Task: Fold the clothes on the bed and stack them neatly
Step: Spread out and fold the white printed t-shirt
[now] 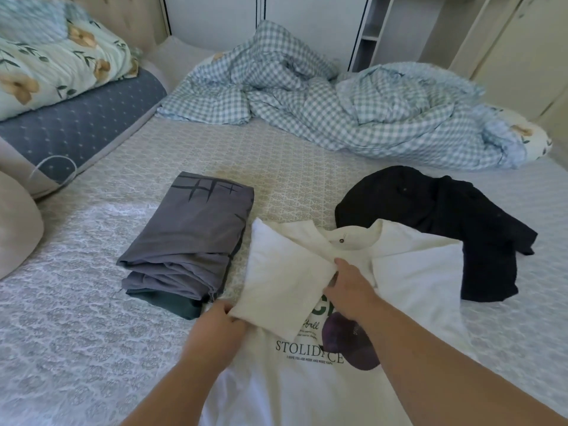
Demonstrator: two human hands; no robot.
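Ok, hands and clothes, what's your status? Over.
Left hand and right hand pinching the white T-shirt's sleeve, folding it inward. Grey stack folded. Black garment unfolded, tucked partly under the shirt.

The white T-shirt [408, 281] carries the word "STOLIDICE" in dark capitals across its chest, at about six o'clock in the view. Above it, script ending in "ball" shows, and large dark green letters lie partly hidden under the folded sleeve. The small lines of print beneath are too tiny to read.
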